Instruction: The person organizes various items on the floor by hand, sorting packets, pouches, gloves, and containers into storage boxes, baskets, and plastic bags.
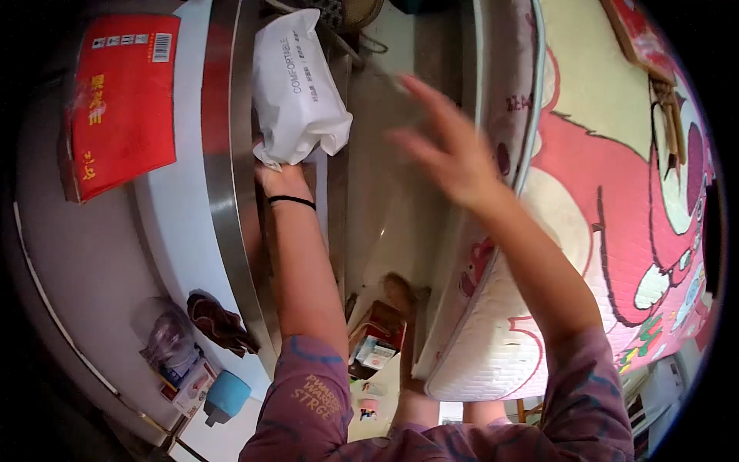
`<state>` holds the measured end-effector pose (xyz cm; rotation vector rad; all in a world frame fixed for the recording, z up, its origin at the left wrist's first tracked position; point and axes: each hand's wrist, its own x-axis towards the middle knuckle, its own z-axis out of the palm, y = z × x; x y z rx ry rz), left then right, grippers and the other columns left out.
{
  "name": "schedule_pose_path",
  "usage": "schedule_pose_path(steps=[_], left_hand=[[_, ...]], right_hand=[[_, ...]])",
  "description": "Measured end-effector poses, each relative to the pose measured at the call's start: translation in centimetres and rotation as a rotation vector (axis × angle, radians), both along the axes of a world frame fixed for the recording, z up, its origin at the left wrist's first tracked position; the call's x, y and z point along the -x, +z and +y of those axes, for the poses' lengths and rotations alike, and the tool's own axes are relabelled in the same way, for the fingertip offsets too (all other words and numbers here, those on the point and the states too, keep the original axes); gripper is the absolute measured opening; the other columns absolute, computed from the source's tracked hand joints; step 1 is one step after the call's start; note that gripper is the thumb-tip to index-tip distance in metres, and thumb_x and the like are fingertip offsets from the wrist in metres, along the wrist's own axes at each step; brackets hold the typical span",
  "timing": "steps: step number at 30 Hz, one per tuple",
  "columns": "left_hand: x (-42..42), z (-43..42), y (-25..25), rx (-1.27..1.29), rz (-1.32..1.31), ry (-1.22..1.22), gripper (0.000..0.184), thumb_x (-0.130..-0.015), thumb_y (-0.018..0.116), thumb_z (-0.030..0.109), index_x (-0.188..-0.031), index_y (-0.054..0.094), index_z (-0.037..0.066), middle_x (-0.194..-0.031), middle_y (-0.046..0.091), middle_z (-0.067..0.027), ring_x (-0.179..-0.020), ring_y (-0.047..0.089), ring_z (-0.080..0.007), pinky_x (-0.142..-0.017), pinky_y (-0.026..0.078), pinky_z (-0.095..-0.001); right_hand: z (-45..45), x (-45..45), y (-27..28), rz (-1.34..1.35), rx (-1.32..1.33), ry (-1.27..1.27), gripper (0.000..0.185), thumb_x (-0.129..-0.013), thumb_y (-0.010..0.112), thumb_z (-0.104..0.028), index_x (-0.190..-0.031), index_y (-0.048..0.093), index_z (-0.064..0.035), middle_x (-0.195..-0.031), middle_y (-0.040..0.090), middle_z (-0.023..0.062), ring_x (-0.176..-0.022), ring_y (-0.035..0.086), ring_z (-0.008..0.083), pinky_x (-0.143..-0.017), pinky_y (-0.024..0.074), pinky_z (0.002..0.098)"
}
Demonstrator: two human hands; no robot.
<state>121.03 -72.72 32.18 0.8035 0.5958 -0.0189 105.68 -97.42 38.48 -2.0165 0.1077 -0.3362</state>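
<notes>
A white soft plastic package (pixel 300 85) printed "COMFORTABLE" is at the upper left of centre, its near end crumpled. My left hand (pixel 283 179), with a black band at the wrist, grips this near end from below; the package hides most of the fingers. Beneath it runs a narrow metal-edged opening beside the white surface. My right hand (pixel 450 146) is raised over the floor between that opening and the bed, fingers apart and holding nothing. Motion blurs its fingertips.
A red box (pixel 127 100) stands at the left on a white top with a metal edge (pixel 227 185). A blue cup-like item (pixel 228 394) and a brown strap-like item (pixel 219 319) are nearer. A pink patterned mattress (pixel 570 231) fills the right. An open box (pixel 379 339) sits low.
</notes>
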Motion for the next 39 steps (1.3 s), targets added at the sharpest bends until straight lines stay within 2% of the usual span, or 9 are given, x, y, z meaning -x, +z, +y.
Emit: schedule_pose_path(steps=[3,11,13,16,18,20,26,32,39], left_hand=[[0.7,0.7,0.0,-0.217,-0.045,-0.100,0.040,-0.088,0.049,0.028,-0.117,0.057,0.002,-0.118,0.059,-0.0154,-0.107,0.058,-0.0331,-0.093,0.047,-0.0506],[5.1,1.1,0.9,-0.137,-0.088,-0.096,0.039,-0.081,0.067,0.012,-0.117,0.056,0.001,-0.115,0.061,-0.0124,-0.105,0.058,-0.0254,-0.094,0.046,-0.0399],[6.8,0.4,-0.4,-1.102,-0.421,-0.248,0.053,-0.075,0.072,-0.007,-0.124,0.052,-0.004,-0.122,0.059,-0.0146,-0.107,0.057,-0.0203,-0.094,0.046,-0.0314],[8.3,-2.4,0.1,-1.365,-0.402,-0.324,0.055,-0.079,0.063,-0.012,-0.130,0.045,-0.004,-0.122,0.054,-0.0147,-0.111,0.053,-0.0203,-0.093,0.047,-0.0323],[8.4,-3.6,0.2,-1.112,-0.420,-0.423,0.062,-0.085,0.070,0.009,-0.139,0.039,0.003,-0.129,0.051,-0.0142,-0.119,0.049,-0.0252,-0.101,0.043,-0.0410],[7.4,-6.5,1.2,0.374,-0.214,-0.385,0.070,-0.087,0.067,0.041,-0.142,0.036,0.009,-0.139,0.045,-0.0111,-0.127,0.041,-0.0309,-0.108,0.034,-0.0503],[2.4,-9.5,-0.8,0.228,-0.276,-0.412,0.068,-0.090,0.056,0.052,-0.140,0.039,0.009,-0.141,0.043,-0.0106,-0.128,0.040,-0.0325,-0.109,0.033,-0.0494],[-5.0,-9.3,1.4,0.909,-0.054,-0.255,0.059,-0.093,0.056,0.037,-0.134,0.041,-0.002,-0.131,0.047,-0.0220,-0.116,0.049,-0.0373,-0.095,0.051,-0.0432],[-14.2,-4.4,0.8,0.832,-0.039,-0.021,0.044,-0.086,0.061,0.017,-0.125,0.052,0.001,-0.125,0.055,-0.0174,-0.114,0.051,-0.0387,-0.089,0.053,-0.0452]], right_hand=[[7.6,-7.1,-0.6,0.438,-0.816,0.149,0.092,-0.081,0.076,-0.031,-0.149,0.021,-0.0027,-0.137,0.046,0.0180,-0.120,0.050,0.0238,-0.096,0.0451,0.0324],[5.5,-8.6,-6.2,0.027,-0.330,0.357,0.072,-0.077,0.072,-0.032,-0.135,0.047,0.0016,-0.136,0.047,0.0233,-0.128,0.046,0.0341,-0.107,0.0361,0.0351],[4.9,-9.8,-6.3,-0.067,-0.334,0.371,0.069,-0.077,0.072,-0.031,-0.134,0.049,-0.0010,-0.137,0.046,0.0234,-0.128,0.045,0.0341,-0.107,0.0373,0.0353],[3.0,-10.7,-5.8,-0.110,-0.317,0.380,0.061,-0.077,0.070,-0.028,-0.132,0.054,-0.0073,-0.139,0.044,0.0240,-0.128,0.045,0.0345,-0.105,0.0393,0.0359],[2.2,-11.3,-6.1,-0.044,-0.317,0.379,0.057,-0.077,0.069,-0.026,-0.130,0.057,-0.0108,-0.140,0.042,0.0244,-0.128,0.045,0.0348,-0.104,0.0402,0.0361],[2.0,-12.9,-7.7,-0.148,-0.390,0.167,0.050,-0.078,0.066,-0.023,-0.127,0.060,-0.0157,-0.143,0.039,0.0255,-0.129,0.044,0.0352,-0.104,0.0406,0.0358],[2.1,-12.3,-6.3,-0.099,-0.456,0.255,0.057,-0.093,0.054,-0.010,-0.146,0.034,-0.0109,-0.157,0.006,0.0201,-0.140,0.028,0.0313,-0.108,0.0334,0.0366],[0.0,-11.7,-3.6,0.168,-0.580,0.104,0.059,-0.088,0.057,-0.014,-0.142,0.036,-0.0035,-0.154,0.016,0.0206,-0.135,0.035,0.0336,-0.105,0.0349,0.0386],[2.1,-12.6,-6.1,-0.035,-0.363,-0.079,0.047,-0.077,0.060,-0.017,-0.121,0.058,-0.0013,-0.139,0.040,0.0279,-0.129,0.042,0.0388,-0.107,0.0377,0.0401]])
